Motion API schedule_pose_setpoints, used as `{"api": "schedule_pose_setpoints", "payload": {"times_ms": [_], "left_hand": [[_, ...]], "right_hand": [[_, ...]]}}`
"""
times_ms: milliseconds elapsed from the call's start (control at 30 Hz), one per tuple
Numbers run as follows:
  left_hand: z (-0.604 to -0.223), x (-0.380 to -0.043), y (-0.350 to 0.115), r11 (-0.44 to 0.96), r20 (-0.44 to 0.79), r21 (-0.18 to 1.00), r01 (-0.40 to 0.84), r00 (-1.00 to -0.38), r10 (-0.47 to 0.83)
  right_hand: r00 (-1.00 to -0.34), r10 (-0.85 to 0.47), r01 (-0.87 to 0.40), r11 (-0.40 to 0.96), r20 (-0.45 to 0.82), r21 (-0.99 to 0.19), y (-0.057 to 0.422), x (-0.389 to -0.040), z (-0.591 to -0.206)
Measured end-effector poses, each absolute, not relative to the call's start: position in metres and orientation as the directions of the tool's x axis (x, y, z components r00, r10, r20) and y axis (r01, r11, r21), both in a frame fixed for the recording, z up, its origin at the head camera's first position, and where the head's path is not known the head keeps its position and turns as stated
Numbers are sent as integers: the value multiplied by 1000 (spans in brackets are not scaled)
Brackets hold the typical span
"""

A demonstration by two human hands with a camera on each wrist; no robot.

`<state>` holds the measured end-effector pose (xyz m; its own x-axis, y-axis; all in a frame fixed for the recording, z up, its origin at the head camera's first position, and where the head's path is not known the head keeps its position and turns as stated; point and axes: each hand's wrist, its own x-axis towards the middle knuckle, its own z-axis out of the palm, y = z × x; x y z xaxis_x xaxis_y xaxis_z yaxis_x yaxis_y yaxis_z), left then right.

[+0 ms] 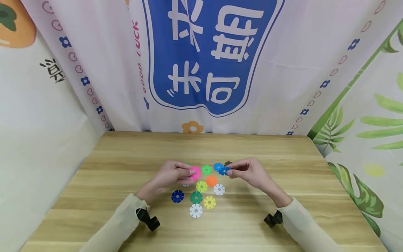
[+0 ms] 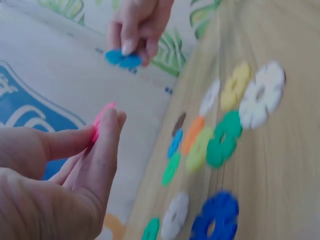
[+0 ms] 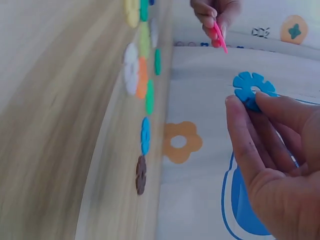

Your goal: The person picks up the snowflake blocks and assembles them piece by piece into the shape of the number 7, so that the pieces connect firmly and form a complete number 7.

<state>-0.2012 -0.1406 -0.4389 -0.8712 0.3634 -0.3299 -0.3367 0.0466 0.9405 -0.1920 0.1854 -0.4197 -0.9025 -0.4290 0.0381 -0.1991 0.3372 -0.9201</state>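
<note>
Currently, the left grip (image 1: 172, 174) pinches the pink disc (image 1: 196, 172) between thumb and fingers, while the right grip (image 1: 252, 172) pinches the blue slotted disc (image 3: 244, 89) by its rim, both parts raised above the bench (image 1: 119, 168) and apart from each other. This edge hold presumably keeps the blue part's outer slots unobstructed; loose discs (image 1: 199, 187) lie flat in a compact area, probably so that either grip can reach them.
</note>
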Motion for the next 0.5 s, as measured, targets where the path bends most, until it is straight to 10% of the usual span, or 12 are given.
{"api": "schedule_pose_setpoints", "payload": {"times_ms": [500], "left_hand": [[-430, -193, -113, -10, -338, 929, -369, -861, 381]], "right_hand": [[-911, -412, -176, 309, 35, -935, 172, -189, -426]]}}
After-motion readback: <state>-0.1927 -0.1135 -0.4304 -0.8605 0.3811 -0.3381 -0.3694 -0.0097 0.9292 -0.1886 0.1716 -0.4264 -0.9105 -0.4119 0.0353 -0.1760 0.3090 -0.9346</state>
